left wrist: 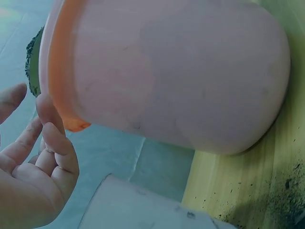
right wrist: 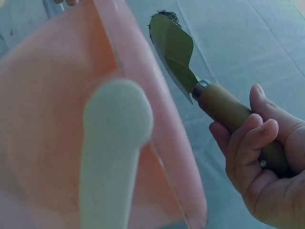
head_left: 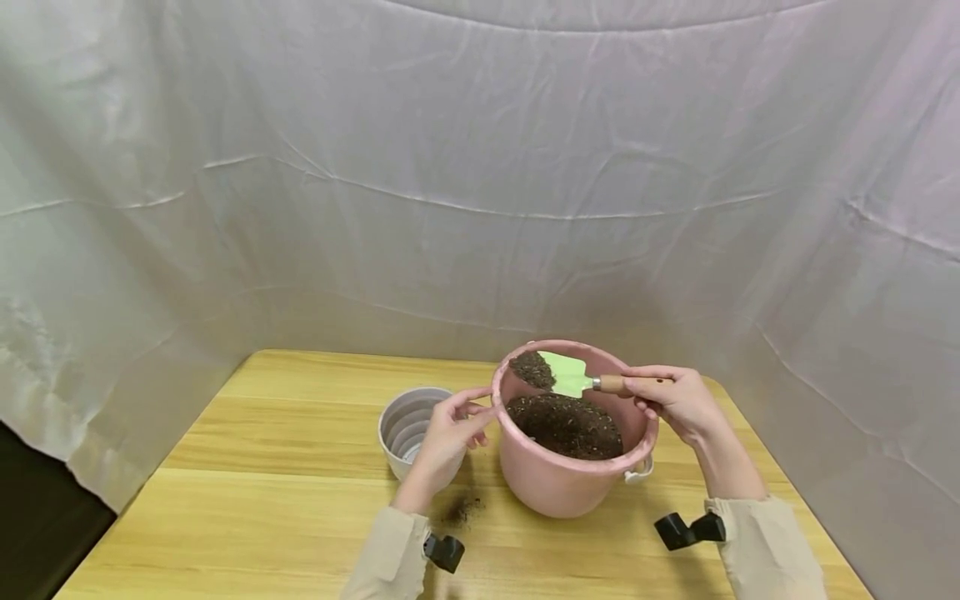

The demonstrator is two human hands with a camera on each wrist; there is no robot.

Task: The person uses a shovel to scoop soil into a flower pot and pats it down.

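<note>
Right hand [head_left: 678, 400] grips wooden handle of small green trowel [head_left: 570, 377], soil-loaded, above round pink plastic bucket [head_left: 558, 487]. Left hand [head_left: 450, 433], fingers loose, touches bucket rim, holds nothing. Keep blade level w/ rim steadied, I think, beside ribbed white pot [head_left: 408, 425].

Staged recording booth: white cloth backdrop [head_left: 480, 167] draped around bare wooden table [head_left: 262, 517]; no room furnishings visible.

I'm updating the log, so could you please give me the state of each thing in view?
Pink bucket: upright, partly filled with soil.
Trowel: held over the bucket, soil on its tip.
White pot: upright, no soil visible.
Left hand: fingertips at the bucket's rim.
Right hand: grips the trowel's handle.
</note>
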